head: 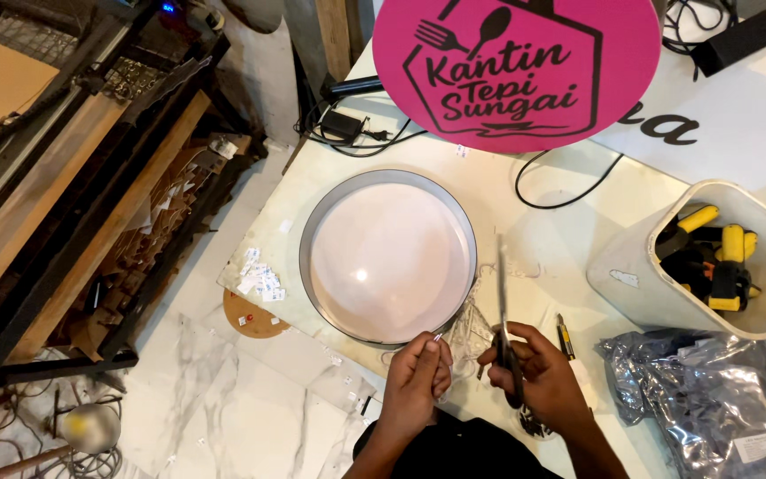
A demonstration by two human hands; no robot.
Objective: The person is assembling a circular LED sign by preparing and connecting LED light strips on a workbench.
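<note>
We find the right hand [538, 377] closed around the handles of a pair of scissors [503, 306], blades pointing away from the body. The left hand [418, 381] pinches a thin wire [437, 338] between its fingertips, just beside the scissors. Both hands sit at the near edge of the worktop [569, 231]. A tangle of clear film [472, 328] lies between the hands. A round tray [389, 257] with a grey rim lies directly beyond the left hand, close to it. A round pink sign [516, 66] lies farther off. A bin [720, 262] holding yellow tools stands to the right, a silver bag [711, 399] beside it.
</note>
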